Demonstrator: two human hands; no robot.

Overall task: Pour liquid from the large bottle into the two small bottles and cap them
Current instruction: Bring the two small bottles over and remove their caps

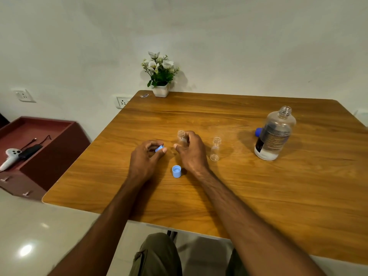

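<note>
My left hand (146, 156) pinches a light blue cap (159, 148) between thumb and fingers just above the table. My right hand (191, 151) grips a small clear bottle (181, 137) that stands uncapped mid-table. A second small clear bottle (216, 148) stands open to its right, untouched. Another light blue cap (176, 171) lies open side up on the wood between my wrists. The large clear bottle (275, 134) stands uncapped at the right, with a little clear liquid at its bottom. Its dark blue cap (258, 132) lies just behind it to the left.
A white pot of flowers (161, 76) stands at the far edge of the wooden table (239, 196). To the left, a dark red cabinet (39, 148) holds a white controller (10, 157) and a black cable. My knees show below the near table edge.
</note>
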